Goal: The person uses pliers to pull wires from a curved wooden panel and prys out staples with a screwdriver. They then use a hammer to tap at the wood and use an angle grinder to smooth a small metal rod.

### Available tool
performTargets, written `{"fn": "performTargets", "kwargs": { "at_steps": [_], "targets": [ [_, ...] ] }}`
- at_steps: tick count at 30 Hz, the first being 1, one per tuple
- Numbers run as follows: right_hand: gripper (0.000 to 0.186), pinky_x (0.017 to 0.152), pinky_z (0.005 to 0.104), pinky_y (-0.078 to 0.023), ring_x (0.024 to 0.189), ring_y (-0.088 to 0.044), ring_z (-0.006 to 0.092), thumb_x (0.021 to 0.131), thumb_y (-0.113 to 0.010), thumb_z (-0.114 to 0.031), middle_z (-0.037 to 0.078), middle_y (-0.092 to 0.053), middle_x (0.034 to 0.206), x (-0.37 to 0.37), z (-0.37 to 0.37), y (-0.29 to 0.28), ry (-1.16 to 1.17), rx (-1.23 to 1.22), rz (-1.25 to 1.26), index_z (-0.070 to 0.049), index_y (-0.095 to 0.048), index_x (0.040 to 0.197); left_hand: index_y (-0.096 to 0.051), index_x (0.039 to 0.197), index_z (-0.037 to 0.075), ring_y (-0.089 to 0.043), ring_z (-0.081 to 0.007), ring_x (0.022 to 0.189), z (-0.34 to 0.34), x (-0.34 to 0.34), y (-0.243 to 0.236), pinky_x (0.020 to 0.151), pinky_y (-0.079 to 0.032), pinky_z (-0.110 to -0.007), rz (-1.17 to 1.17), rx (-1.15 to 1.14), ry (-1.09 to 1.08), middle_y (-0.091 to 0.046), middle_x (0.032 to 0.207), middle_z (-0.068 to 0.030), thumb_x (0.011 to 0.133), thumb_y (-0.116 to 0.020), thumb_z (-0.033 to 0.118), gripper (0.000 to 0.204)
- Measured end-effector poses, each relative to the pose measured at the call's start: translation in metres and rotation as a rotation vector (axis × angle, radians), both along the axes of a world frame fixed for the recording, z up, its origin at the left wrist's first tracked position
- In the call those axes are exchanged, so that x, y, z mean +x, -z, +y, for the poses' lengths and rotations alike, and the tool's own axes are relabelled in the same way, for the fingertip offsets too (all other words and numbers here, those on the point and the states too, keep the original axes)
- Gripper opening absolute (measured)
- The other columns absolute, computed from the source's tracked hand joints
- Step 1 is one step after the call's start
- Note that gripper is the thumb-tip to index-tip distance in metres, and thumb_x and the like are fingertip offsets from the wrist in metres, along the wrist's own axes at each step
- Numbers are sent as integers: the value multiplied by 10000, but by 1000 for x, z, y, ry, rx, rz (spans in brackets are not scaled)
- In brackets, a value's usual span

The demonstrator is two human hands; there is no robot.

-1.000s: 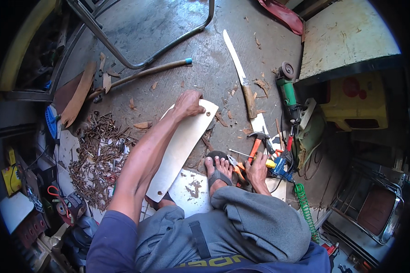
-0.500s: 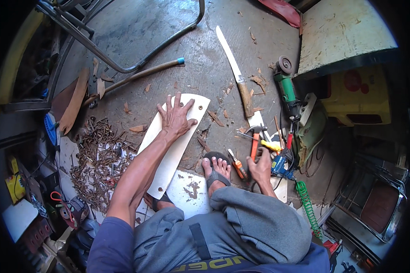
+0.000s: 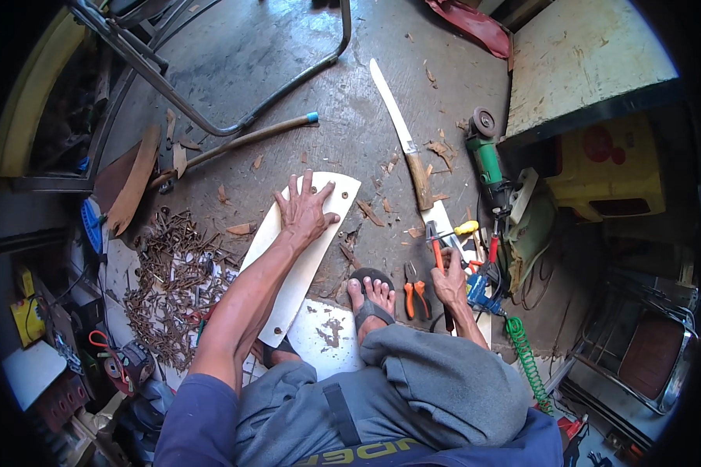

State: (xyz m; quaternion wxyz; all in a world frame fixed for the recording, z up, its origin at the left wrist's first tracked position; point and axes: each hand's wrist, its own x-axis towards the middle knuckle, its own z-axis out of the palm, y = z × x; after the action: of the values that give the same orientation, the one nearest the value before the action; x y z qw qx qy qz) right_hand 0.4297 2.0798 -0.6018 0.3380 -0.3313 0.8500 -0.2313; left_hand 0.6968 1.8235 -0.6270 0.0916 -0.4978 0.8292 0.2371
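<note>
My left hand [image 3: 305, 216] lies with spread fingers on a long white curved board [image 3: 288, 292], near its far end. Small bolt holes or fasteners show at the board's ends; its near end lies by my left foot. My right hand [image 3: 450, 282] is closed around the shaft of a hammer [image 3: 437, 253] with an orange and black handle, its head pointing away from me. Just left of that hand lie orange-handled pliers [image 3: 415, 293]. A yellow-handled screwdriver [image 3: 466, 227] lies beyond it, and a blue power tool [image 3: 484, 288] sits close on its right.
A long knife [image 3: 401, 128] with a wooden handle lies ahead. At right are a green angle grinder [image 3: 487, 159] and a coiled green hose [image 3: 528, 362]. Rusty screws or nails [image 3: 167, 288] are heaped at left, below a metal tube frame [image 3: 234, 124]. Wood chips litter the floor.
My right hand has closed on the hammer and swung its handle toward me. The pliers have shifted and turned, handles now spread. My left hand stays flat on the board.
</note>
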Motion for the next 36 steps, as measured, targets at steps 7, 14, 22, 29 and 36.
{"fn": "performTargets", "kwargs": {
  "at_steps": [7, 14, 22, 29, 36],
  "targets": [
    [349, 681, 536, -523, 801, -662, 492, 1040, -528, -183, 279, -656, 989, 76, -76, -8, -393, -445, 56, -50, -505, 1362, -544, 1467, 357, -243, -450, 1485, -7, -4, -4, 1088, -247, -776, 1, -17, -1, -281, 1610, -137, 752, -840, 505, 787],
    [419, 626, 591, -537, 756, -671, 511, 1056, -492, -224, 322, -674, 955, 92, -134, 28, -545, -213, 151, -70, -415, 1438, -532, 1475, 355, -234, -461, 1492, -10, -5, -11, 1089, -244, -780, -41, 18, 3, -266, 1634, -146, 757, -838, 510, 796],
    [418, 613, 591, -536, 758, -671, 518, 1056, -494, -242, 318, -683, 905, 95, -129, 29, -444, -235, 206, -89, -408, 1435, -523, 1479, 349, -223, -462, 1498, -11, -6, -10, 1097, -241, -782, -17, 38, 7, -269, 1636, -148, 775, -826, 496, 781],
    [390, 616, 608, -510, 762, -660, 529, 1065, -488, -254, 323, -674, 881, 101, -124, 21, -460, -205, 154, -69, -420, 1403, -558, 1460, 333, -274, -448, 1460, -8, 0, -1, 1067, -297, -761, 11, -60, 1, -310, 1583, -142, 747, -837, 523, 788],
    [385, 602, 622, -500, 747, -664, 531, 1060, -494, -242, 321, -676, 876, 109, -131, 27, -401, -253, 179, -76, -401, 1395, -567, 1447, 326, -259, -448, 1464, -12, -3, -4, 1066, -293, -765, 8, -42, -2, -296, 1581, -143, 750, -838, 513, 771]
  ]
}}
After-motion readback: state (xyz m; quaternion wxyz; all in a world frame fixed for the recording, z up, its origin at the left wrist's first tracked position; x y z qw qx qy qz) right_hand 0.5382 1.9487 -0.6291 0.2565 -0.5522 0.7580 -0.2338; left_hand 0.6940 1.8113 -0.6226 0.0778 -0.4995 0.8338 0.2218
